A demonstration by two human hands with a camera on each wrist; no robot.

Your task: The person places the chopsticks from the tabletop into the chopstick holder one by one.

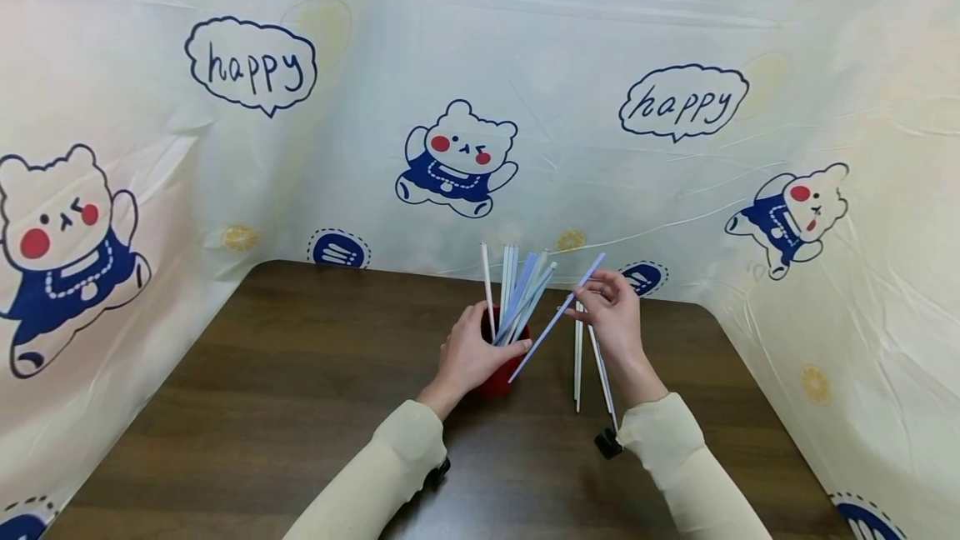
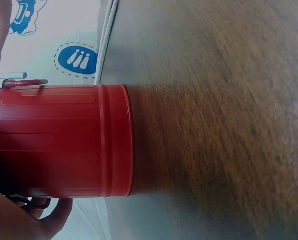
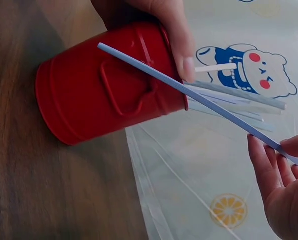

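A small red metal bucket [image 1: 495, 382] with wire side handles [image 3: 120, 111] stands on the table, holding several white and pale blue straws [image 1: 517, 277] that stick out of its top. My left hand [image 1: 468, 352] grips the bucket near its rim, the thumb across the near side. To its right, my right hand [image 1: 617, 323] pinches one lavender-blue straw [image 3: 214, 107] between thumb and fingers. That straw slants down to the left, its lower end crossing in front of the bucket in the right wrist view.
A few white straws [image 1: 577, 369] lie on the brown wooden table [image 1: 315, 373], beside and below my right hand. Behind the table hangs a pale curtain [image 1: 555, 148] printed with bears and "happy" bubbles. Small black devices [image 1: 607, 442] show at both wrists.
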